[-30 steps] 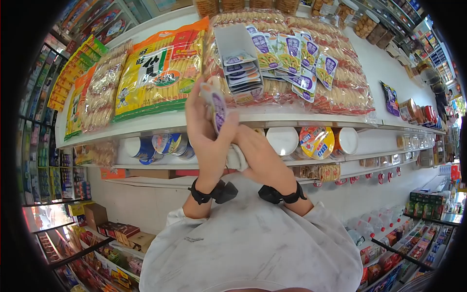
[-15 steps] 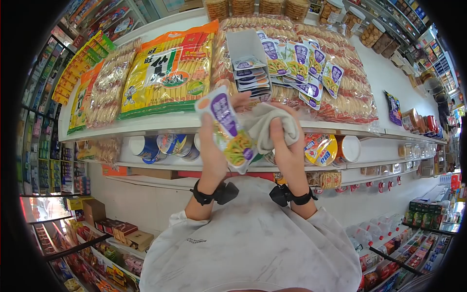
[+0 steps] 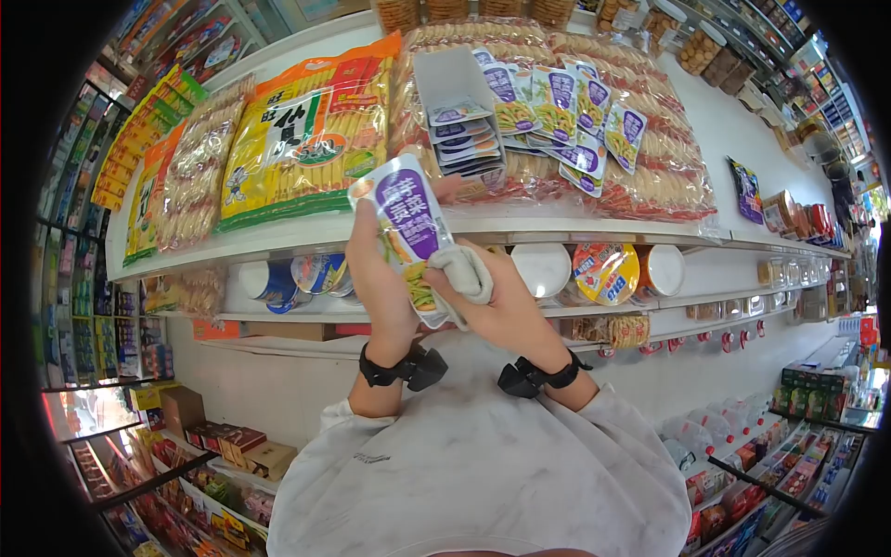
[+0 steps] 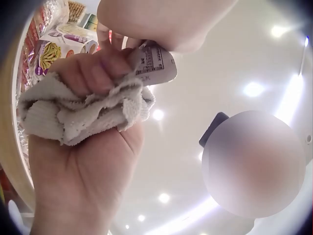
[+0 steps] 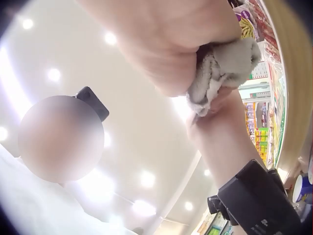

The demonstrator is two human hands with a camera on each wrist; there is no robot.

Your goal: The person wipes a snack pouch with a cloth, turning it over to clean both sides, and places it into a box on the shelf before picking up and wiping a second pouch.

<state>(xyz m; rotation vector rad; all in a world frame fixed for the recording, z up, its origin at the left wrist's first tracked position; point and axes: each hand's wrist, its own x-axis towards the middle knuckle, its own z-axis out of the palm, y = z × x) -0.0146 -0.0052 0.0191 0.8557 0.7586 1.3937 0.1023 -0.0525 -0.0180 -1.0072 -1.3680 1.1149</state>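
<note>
A purple-and-white food packet (image 3: 404, 213) stands tilted in the left hand (image 3: 385, 288), the fingers behind it and the thumb at its left edge. The right hand (image 3: 506, 302) grips a bunched grey cloth (image 3: 464, 274) against the packet's lower right part. In the left wrist view the cloth (image 4: 98, 110) is wrapped in the curled right fingers, with the packet's printed back (image 4: 159, 66) showing beside them. The right wrist view shows the cloth (image 5: 220, 73) between both hands. Beyond the hands stands an opened box (image 3: 455, 84) with several packets upright in it.
Loose packets (image 3: 557, 107) lie on bagged crackers (image 3: 650, 190) right of the box. A large yellow snack bag (image 3: 302, 135) lies to the left. The shelf's front edge (image 3: 557, 227) runs just past the hands, with cup tubs (image 3: 603, 271) on the shelf below.
The hands were together, then parted with the packet and the cloth apart. Now the right hand has moved left and the cloth lies against the packet again.
</note>
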